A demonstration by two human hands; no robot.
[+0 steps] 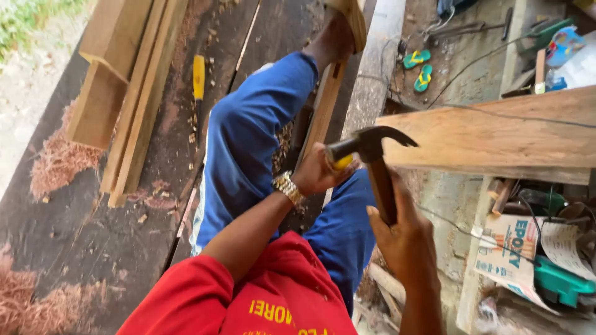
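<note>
Above blue-trousered knees, right hand point(406, 239) gripping hammer point(375, 167), left hand point(318, 174) clenched around yellow-handled chisel point(341, 158) beneath hammerhead

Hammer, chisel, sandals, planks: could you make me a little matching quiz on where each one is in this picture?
Things:
1. claw hammer
2. yellow-handled chisel on the bench
3. green sandals
4. stack of planks

Places:
A. on the floor, top right
B. at the bench's left side, beside wood shavings
C. held in the right hand
D. lying on the dark bench, right of the planks

Pairs: 1-C, 2-D, 3-A, 4-B
</note>
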